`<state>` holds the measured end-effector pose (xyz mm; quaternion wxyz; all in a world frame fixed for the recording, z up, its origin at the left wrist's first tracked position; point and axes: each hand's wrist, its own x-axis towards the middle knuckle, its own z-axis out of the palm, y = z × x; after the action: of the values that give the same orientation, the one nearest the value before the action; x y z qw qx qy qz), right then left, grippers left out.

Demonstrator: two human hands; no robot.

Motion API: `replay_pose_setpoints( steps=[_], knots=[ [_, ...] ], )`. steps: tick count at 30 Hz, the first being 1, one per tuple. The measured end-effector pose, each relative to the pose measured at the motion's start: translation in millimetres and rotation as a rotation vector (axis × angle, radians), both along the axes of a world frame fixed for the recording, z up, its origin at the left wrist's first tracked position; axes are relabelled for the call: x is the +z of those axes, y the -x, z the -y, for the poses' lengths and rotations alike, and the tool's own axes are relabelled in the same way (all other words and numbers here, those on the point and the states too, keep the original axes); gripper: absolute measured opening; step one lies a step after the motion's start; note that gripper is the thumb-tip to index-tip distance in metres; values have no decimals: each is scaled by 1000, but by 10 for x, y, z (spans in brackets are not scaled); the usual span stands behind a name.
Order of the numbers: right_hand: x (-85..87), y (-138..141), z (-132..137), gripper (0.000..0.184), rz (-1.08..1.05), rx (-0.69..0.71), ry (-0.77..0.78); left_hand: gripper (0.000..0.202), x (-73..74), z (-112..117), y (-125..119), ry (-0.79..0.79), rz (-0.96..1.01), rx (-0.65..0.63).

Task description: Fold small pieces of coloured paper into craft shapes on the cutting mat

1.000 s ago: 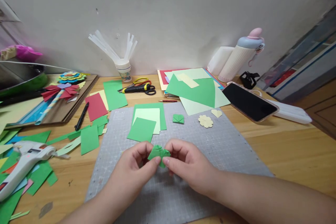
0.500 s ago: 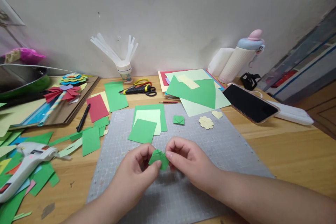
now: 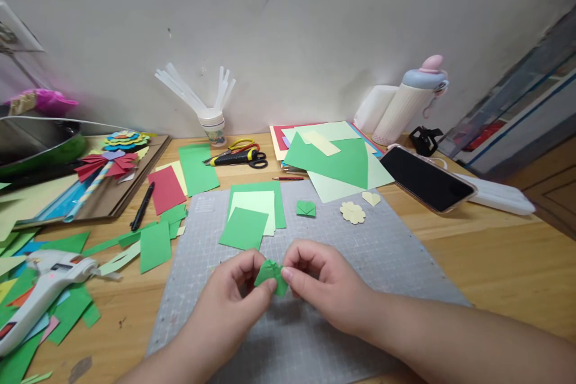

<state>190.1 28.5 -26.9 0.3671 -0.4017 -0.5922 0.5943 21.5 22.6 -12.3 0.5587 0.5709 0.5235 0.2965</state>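
A small folded green paper piece (image 3: 271,275) is pinched between both hands just above the grey cutting mat (image 3: 382,258). My left hand (image 3: 234,297) grips its left side with thumb and forefinger. My right hand (image 3: 321,285) pinches its right side, fingers curled. Beyond the hands on the mat lie stacked green paper squares (image 3: 252,216), a small folded green heart (image 3: 306,209), a cream paper flower (image 3: 353,212) and a cream heart (image 3: 371,198).
A white glue gun (image 3: 42,291) lies among green scraps at the left. Scissors and a cutter (image 3: 238,156), a black pen (image 3: 142,207), a cup of glue sticks (image 3: 212,123), a phone (image 3: 425,179), a bottle (image 3: 409,105) and paper sheets (image 3: 333,162) crowd the wooden desk.
The hands have drawn slightly closer together on the green piece, which looks more tightly folded. The view shifted slightly; nothing else on the desk moved.
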Motion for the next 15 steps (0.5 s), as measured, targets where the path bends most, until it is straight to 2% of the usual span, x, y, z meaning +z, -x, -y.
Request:
replay_pose_setpoints(
  steps=[6, 15],
  knots=[
    [48, -1, 18, 15, 6, 14, -41, 8, 32, 22, 15, -31, 59, -27],
    [60, 13, 18, 13, 62, 26, -26, 19, 51, 11, 38, -45, 59, -43]
  ],
)
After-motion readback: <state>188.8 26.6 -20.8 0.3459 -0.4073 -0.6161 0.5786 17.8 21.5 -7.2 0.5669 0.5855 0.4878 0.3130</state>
